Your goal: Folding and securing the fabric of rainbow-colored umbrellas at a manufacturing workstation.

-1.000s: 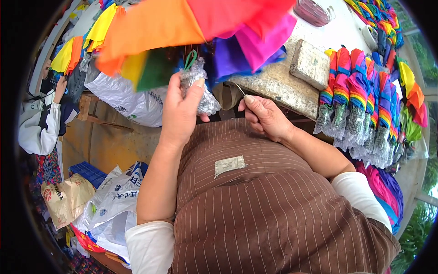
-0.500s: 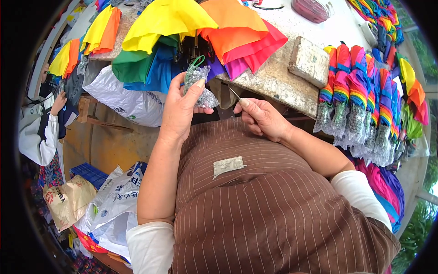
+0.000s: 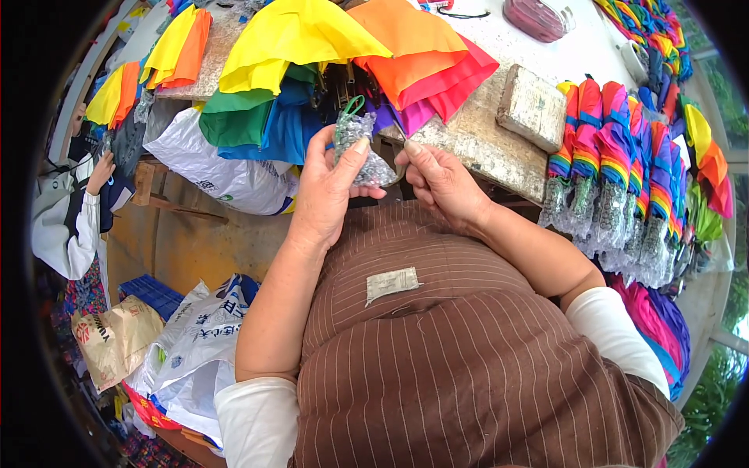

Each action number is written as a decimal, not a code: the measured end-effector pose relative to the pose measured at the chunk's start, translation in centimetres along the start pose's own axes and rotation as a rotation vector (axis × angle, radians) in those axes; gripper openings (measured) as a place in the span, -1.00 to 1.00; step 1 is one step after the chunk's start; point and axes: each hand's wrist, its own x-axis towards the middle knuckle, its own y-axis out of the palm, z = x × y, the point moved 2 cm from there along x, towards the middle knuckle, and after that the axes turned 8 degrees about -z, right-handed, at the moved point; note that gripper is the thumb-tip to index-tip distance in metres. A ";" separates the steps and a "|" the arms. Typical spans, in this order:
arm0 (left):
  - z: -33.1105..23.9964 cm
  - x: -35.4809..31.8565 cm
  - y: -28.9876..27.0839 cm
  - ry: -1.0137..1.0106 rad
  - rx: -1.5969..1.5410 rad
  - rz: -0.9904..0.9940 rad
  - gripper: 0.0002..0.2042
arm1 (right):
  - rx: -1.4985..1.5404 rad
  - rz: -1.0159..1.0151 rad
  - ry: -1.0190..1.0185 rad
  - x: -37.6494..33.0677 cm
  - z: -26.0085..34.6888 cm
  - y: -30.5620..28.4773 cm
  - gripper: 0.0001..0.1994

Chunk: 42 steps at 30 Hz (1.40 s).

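A partly open rainbow umbrella (image 3: pixel 300 39) hangs over the table edge in front of me, canopy outward and ribs showing in its middle. My left hand (image 3: pixel 324 191) is closed round its bubble-wrapped handle (image 3: pixel 363 164), the thumb pressing on the wrap. A green cord loop (image 3: pixel 353 106) stands up from the handle. Just right of it, my right hand (image 3: pixel 445 183) pinches a thin metal needle-like rod (image 3: pixel 399 125) between thumb and finger. The rod points up toward the purple panel; its exact kind and its lower end are hidden.
A worn block (image 3: pixel 531 108) lies on the table (image 3: pixel 488 152). Folded rainbow umbrellas (image 3: pixel 589 140) with bubble-wrapped handles line the right side. White plastic bags (image 3: pixel 199 335) and a paper bag (image 3: pixel 117 339) sit at lower left. Another person's hand (image 3: pixel 101 173) is at far left.
Both hands have shifted slightly: the left, with the handle, to the right, and the right a little upward. The umbrella has moved right too. The rod now stands more upright, nearer the canopy.
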 end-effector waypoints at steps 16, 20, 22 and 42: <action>0.7 -0.3 -0.1 -0.036 -0.017 0.017 -0.49 | -0.107 0.031 -0.191 1.3 -0.1 -1.7 -0.65; 0.8 -0.2 -0.1 -0.037 -0.016 0.019 -0.49 | -0.105 0.012 -0.165 0.9 -0.8 -1.9 -0.64; 0.8 -0.2 -0.1 -0.038 -0.006 0.014 -0.49 | -0.120 -0.025 -0.140 1.0 -0.6 -1.9 -0.63; 1.2 -0.3 -0.1 -0.041 -0.006 0.005 -0.47 | -0.166 0.038 -0.149 1.3 -0.2 -1.9 -0.67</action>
